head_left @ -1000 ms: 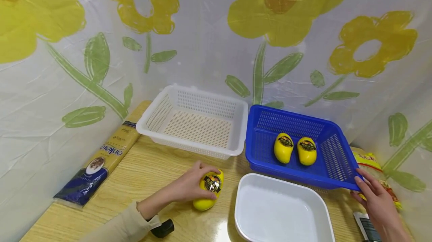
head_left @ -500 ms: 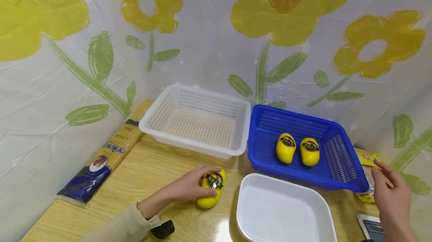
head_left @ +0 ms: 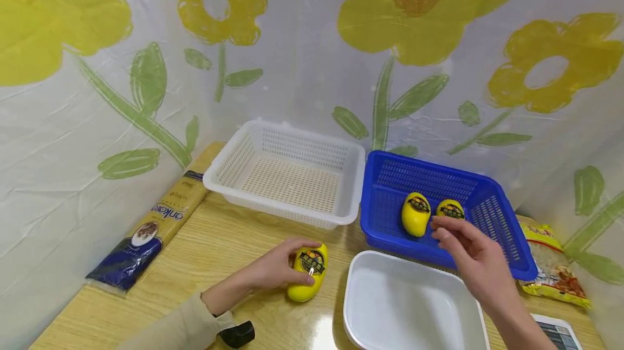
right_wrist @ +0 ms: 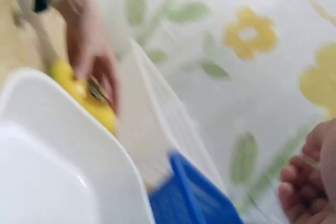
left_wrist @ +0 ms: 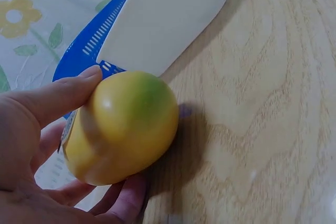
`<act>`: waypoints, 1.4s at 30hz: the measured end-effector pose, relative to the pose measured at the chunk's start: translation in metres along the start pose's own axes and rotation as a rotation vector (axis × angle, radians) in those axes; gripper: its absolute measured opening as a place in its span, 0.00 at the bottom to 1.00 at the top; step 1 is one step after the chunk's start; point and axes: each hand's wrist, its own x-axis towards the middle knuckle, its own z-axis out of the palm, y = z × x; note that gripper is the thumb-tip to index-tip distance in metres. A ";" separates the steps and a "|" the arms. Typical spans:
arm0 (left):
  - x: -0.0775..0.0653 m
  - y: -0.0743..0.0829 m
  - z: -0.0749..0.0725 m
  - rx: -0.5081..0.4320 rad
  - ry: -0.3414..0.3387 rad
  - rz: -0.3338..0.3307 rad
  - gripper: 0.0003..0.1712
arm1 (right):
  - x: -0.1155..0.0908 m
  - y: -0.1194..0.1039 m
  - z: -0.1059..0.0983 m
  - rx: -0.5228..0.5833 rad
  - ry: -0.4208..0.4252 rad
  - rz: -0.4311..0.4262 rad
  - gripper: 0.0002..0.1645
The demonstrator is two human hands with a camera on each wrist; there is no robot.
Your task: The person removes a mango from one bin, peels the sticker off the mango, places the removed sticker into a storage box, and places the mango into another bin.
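My left hand grips a yellow mango with a dark round label, low over the wooden table. In the left wrist view the thumb and fingers wrap the mango, whose near end has a green patch. My right hand hovers over the front of the blue basket, fingers loosely bent, holding nothing. Inside that basket lie two more labelled mangoes; the left mango shows whole, while the right mango is partly hidden by my right hand. The right wrist view is blurred.
A white perforated basket stands left of the blue one. In front is a white tub. An ankara packet lies far left, a yellow snack bag far right, beside a white-edged packet. A flowered curtain hangs behind.
My right hand has let go of the blue basket's right corner and swung left over its front. My left hand keeps its grip on the mango, almost in place.
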 end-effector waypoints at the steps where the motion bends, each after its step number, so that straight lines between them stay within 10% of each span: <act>1: 0.000 0.000 0.001 -0.005 0.007 -0.007 0.40 | 0.001 -0.005 0.007 0.023 -0.063 0.025 0.19; 7: 0.001 0.000 0.002 -0.034 0.024 -0.028 0.41 | 0.002 -0.021 0.039 0.127 -0.323 0.198 0.23; 14: -0.001 -0.001 0.001 -0.079 0.026 -0.052 0.41 | 0.005 -0.019 0.066 0.210 -0.464 0.134 0.19; 35: 0.001 0.001 0.004 -0.088 0.054 -0.068 0.40 | 0.041 -0.018 0.146 -0.162 -0.563 -0.223 0.12; 42: -0.001 0.000 0.005 -0.098 0.068 -0.075 0.41 | 0.045 -0.017 0.158 -0.207 -0.591 -0.226 0.06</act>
